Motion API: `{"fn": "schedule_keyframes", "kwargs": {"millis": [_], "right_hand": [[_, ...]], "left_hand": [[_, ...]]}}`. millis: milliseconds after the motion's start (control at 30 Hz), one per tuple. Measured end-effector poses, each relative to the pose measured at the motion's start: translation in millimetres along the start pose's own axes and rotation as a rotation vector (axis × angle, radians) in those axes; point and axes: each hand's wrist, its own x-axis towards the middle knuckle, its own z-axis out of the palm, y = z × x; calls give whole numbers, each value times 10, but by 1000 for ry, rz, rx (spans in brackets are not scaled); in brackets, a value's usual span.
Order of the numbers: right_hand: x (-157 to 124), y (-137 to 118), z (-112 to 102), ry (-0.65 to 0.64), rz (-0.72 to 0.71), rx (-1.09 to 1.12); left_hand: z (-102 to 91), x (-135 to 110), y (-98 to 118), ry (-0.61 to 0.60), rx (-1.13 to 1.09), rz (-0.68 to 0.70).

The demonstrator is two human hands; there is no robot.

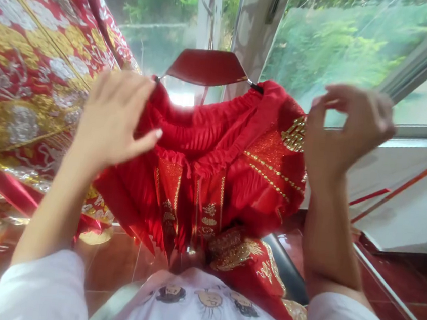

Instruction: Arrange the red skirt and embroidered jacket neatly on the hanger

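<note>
A red pleated skirt (208, 134) with a gathered waistband, gold beading and embroidered panels hangs in front of me. Two clips of a hanger (208, 68) with a dark red centre piece grip its waistband. My left hand (111, 113) lies over the skirt's left side, fingers stretched and somewhat blurred, the thumb apart from them. At the skirt's right edge, beside a gold emblem, my right hand (349, 123) is raised with thumb and forefinger pinched into a ring. Whatever is between those fingertips, if anything, is too small to make out.
Red, gold and silver patterned fabric (29, 59) hangs at the left. Behind the hanger are windows with a pale frame (254, 27). Below lie a red embroidered cloth (251, 266), a dark padded surface (289, 270) and a tiled floor (110, 266). A white panel (403, 200) stands right.
</note>
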Motion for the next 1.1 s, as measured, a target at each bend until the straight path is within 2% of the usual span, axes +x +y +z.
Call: {"fn": "schedule_keyframes", "kwargs": {"millis": [33,100,133,167,200,267,300,333,367,433,500,567,667,833,1000,1100], "right_hand": [[-129,-172,-85,-13,-105,44],[-433,-506,-205,-226,-312,119],[-595,-648,-239,-269,-376,132],[-752,-764,-257,-293,-387,153],[-896,-854,-264,-300,-365,183],[-1123,-966,-252,-352,-215,270],[-1199,-999,-236,-407,-99,311],[-1250,-1024,-215,-483,33,345],[-1281,-1045,-188,-572,170,380],[-1300,-1088,-120,-737,409,474],[-1300,-1135,-47,-841,541,606],[-1313,-1180,13,-853,604,728],[-1378,-1224,51,-816,701,830],[-1516,-1240,1,-791,857,911],[-1552,-1269,-99,-821,850,918],[-1549,-1269,-132,-787,852,892]], "left_hand": [[38,-33,106,-8,-2,73],[145,-98,265,-43,-73,172],[204,-134,321,-34,-99,211],[257,-178,366,17,-98,250],[304,-230,408,117,-72,282],[374,-362,515,365,18,293],[404,-435,589,457,62,240],[438,-507,678,494,85,143],[479,-572,777,474,78,15],[599,-662,981,326,7,-256],[764,-684,1139,175,-73,-477],[940,-658,1219,99,-114,-611],[1128,-629,1233,87,-158,-705],[1238,-710,1262,140,-209,-710],[1352,-650,1224,145,-122,-745],[1340,-670,1199,174,-232,-681]]}}
